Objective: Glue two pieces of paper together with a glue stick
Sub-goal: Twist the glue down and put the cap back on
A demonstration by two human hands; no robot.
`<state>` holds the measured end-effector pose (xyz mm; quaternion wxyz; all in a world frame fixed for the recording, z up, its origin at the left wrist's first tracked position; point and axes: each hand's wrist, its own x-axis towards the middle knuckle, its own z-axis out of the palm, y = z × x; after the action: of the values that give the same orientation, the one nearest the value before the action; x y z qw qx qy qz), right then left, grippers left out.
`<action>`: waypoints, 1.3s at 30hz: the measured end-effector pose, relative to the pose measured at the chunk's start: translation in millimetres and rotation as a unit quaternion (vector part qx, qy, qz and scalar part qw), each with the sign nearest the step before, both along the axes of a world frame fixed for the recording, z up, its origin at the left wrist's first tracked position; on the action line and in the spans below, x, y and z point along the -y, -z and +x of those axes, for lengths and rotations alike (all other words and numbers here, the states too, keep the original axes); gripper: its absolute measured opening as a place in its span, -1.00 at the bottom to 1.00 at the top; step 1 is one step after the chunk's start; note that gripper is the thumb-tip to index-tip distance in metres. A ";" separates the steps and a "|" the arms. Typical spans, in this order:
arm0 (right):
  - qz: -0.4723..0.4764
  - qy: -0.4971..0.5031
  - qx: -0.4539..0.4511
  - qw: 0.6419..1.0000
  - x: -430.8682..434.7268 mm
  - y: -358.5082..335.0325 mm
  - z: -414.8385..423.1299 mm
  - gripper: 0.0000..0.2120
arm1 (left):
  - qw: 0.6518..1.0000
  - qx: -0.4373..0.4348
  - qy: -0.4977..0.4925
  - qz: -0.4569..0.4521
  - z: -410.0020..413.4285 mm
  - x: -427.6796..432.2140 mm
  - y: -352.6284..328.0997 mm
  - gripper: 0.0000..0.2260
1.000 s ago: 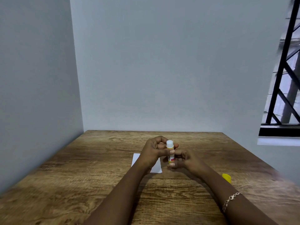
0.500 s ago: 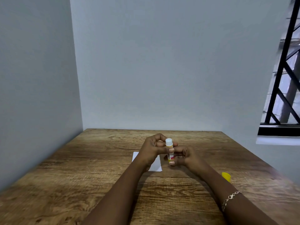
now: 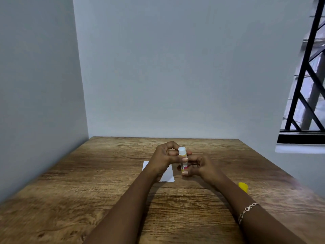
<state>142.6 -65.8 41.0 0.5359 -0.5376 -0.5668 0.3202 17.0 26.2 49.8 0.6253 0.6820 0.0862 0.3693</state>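
1. Both hands are together above the table [image 3: 105, 182], clamped on the glue stick [image 3: 182, 160]. The left hand [image 3: 163, 155] pinches the upper part near the white top; the right hand [image 3: 198, 165] wraps the lower part w/ its fingers. The stick is upright.
2. The paper [image 3: 169, 175] lies flat on the wood, just below and behind the left hand, partly hidden. It is not possible to tell if this is one sheet or two stacked.
3. A yellow cap [image 3: 243, 187] sits on the table beside the right forearm, well apart from the paper. It is probably the stick's cap, so the glue seems open already.
4. Risk: if the base is twisted too much, the glue comes out too long and may break or smear when pressed.
5. Risk: the paper is light and nobody holds it. Rubbing w/ one hand only can drag or wrinkle it.
6. Risk: glue on the fingers can lift the sheet by accident.
7. Risk: the right forearm can knock the cap, b/c it lies very near; it may roll off the edge.
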 end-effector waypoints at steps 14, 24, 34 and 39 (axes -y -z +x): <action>0.010 0.015 0.036 0.999 0.9 -0.5 -2.2 -0.75 | 1.000 0.014 0.002 -0.025 0.2 -2.2 0.5 -0.76; -0.003 -0.020 -0.009 1.000 1.6 0.3 0.2 -0.73 | 0.999 0.023 0.007 -0.043 -2.9 -3.8 -1.2 -0.82; 0.024 0.024 0.081 0.996 0.0 0.9 -0.9 -0.74 | 0.999 0.019 0.022 -0.032 0.7 -2.8 1.4 -0.83; -0.017 -0.066 -0.025 0.997 -1.2 1.6 8.1 -0.75 | 0.999 0.011 0.018 -0.037 -2.4 -2.7 -0.7 -0.82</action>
<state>150.7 -64.5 39.5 0.5182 -0.4997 -0.5823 0.3777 14.6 28.8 50.5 0.6574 0.6558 0.0803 0.3623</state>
